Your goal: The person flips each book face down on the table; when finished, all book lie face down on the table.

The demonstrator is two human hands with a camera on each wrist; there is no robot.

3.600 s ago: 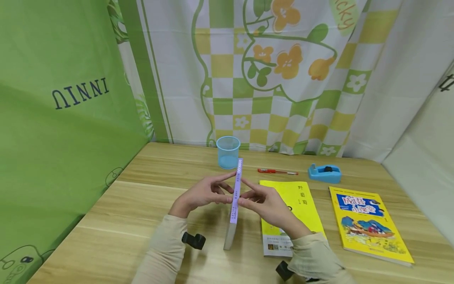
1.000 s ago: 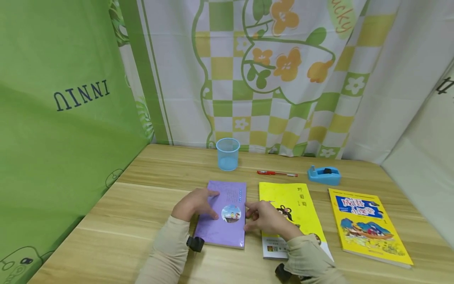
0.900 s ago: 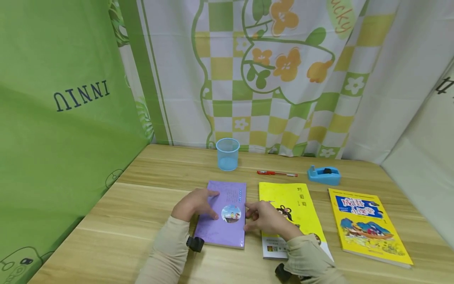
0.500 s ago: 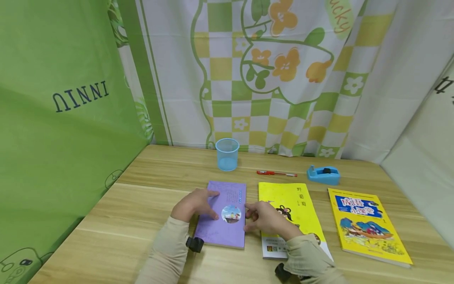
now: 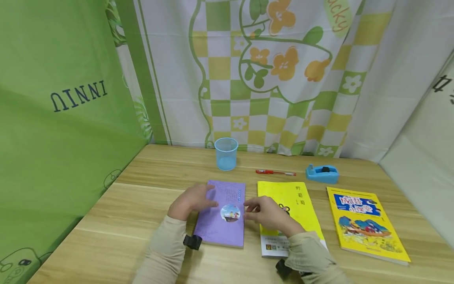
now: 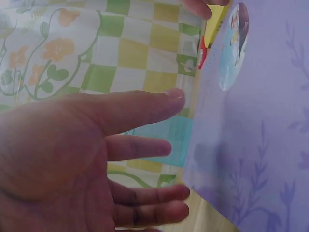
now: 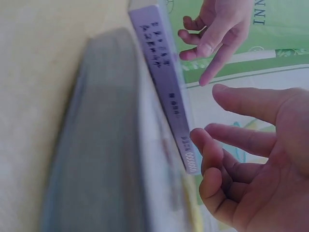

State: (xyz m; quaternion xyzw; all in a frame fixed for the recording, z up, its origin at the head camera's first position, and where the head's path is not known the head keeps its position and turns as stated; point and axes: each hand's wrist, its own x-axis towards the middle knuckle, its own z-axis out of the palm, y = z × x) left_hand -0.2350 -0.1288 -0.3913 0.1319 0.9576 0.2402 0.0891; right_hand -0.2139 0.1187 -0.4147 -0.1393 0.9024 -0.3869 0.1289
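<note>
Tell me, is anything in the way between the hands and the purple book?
No, nothing visible is. The purple book lies flat on the table. The left hand is right at its left edge and the right hand right at its right edge, fingers loose. The yellow book lies under the right hand, not between.

Green curtain [image 5: 53, 130] shows mirrored "INNIU"; yellow book [image 5: 289, 205] reads "野葡萄"

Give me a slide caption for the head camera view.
Left hand and right hand flank a purple book lying flat on a wooden table, beside two yellow books.
</note>
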